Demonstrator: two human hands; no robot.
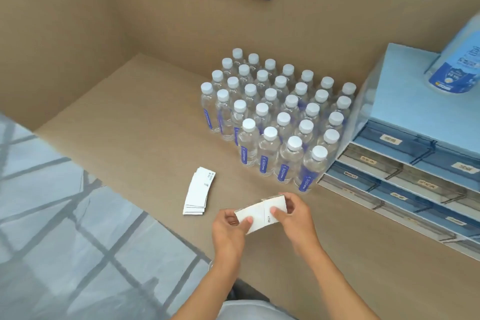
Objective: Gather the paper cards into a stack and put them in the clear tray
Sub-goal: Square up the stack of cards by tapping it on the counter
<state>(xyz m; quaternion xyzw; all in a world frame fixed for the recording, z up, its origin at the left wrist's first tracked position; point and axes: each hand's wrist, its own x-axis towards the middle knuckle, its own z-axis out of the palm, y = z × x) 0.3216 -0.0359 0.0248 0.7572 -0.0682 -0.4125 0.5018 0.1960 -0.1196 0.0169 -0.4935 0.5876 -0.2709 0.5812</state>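
Both my hands hold one stack of white paper cards (pixel 259 212) just above the tan counter. My left hand (pixel 228 231) pinches its near left end, thumb on top. My right hand (pixel 296 218) grips its right end, fingers curled over the far edge. A second bunch of white cards (pixel 198 191) lies fanned on the counter (pixel 135 122) to the left of my hands, untouched. I see no clear tray by itself; the nearest clear containers are the drawers (pixel 374 163) of the unit at the right.
A block of several water bottles (pixel 278 117) with white caps stands behind my hands. A light blue drawer unit (pixel 415 91) with labelled clear drawers fills the right side, a blue-labelled container (pixel 457 70) on top. The counter's front edge runs diagonally at the left, floor below.
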